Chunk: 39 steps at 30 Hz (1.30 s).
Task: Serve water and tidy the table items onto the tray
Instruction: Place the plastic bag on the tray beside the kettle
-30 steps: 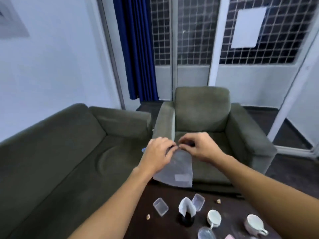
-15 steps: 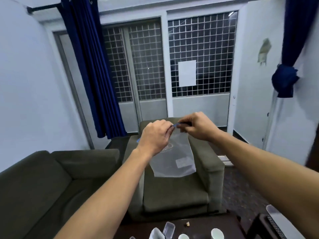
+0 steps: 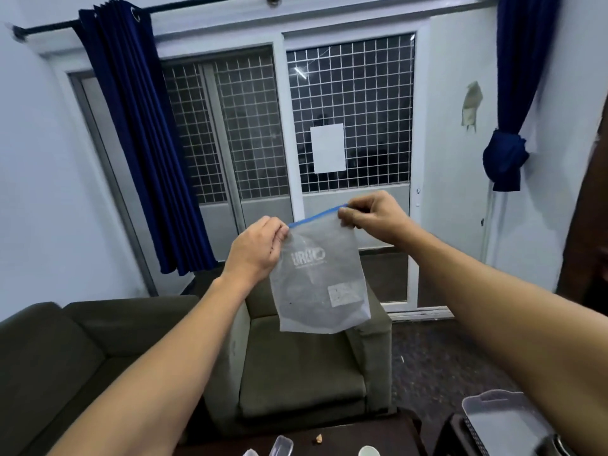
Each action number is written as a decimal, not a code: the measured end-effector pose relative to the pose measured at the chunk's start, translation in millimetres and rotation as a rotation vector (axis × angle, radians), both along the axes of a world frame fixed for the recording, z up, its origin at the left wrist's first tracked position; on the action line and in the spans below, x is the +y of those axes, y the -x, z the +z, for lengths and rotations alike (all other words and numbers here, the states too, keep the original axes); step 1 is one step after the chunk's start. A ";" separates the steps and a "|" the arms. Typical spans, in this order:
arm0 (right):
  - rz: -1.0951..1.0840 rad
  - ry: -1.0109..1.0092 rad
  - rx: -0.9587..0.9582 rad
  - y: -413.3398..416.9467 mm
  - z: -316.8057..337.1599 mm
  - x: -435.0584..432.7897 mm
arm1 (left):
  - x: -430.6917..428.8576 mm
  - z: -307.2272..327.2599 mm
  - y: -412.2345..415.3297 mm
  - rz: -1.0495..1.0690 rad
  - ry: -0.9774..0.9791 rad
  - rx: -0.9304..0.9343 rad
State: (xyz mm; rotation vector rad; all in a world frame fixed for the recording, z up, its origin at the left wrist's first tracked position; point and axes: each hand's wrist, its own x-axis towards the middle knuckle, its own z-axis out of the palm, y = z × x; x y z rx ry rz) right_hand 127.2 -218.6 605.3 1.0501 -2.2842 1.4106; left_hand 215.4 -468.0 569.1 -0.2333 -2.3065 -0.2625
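I hold a clear zip bag [image 3: 320, 284] with a blue seal strip and white lettering up in front of me. My left hand [image 3: 255, 250] pinches its top left corner and my right hand [image 3: 373, 217] pinches the top right end of the strip. The bag hangs flat below both hands. A grey plastic tray [image 3: 500, 419] shows at the bottom right, partly behind my right forearm. At the bottom edge, a dark table [image 3: 345, 436] carries a clear plastic container [image 3: 283, 447], the rim of a white cup [image 3: 368, 451] and a small crumb [image 3: 318, 440].
A green armchair [image 3: 296, 373] stands straight ahead past the table, and a green sofa [image 3: 65, 340] runs along the left. Behind them are a gridded window and door, with dark blue curtains [image 3: 144, 143] on both sides.
My view has tilted upward, so most of the table items have dropped out of sight. My hands have spread apart along the blue seal strip, stretching the bag's top.
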 end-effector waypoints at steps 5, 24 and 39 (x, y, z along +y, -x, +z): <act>0.244 0.064 -0.460 11.1 -16.5 15.6 | 20.5 18.4 20.5 -0.041 -0.180 0.050; -0.225 -0.110 -0.491 55.7 -66.4 114.3 | 91.6 -28.0 154.3 -0.341 -0.293 -0.108; -0.653 -0.716 -0.643 168.0 -278.3 341.5 | 333.7 -240.5 248.1 -0.419 -0.175 -0.352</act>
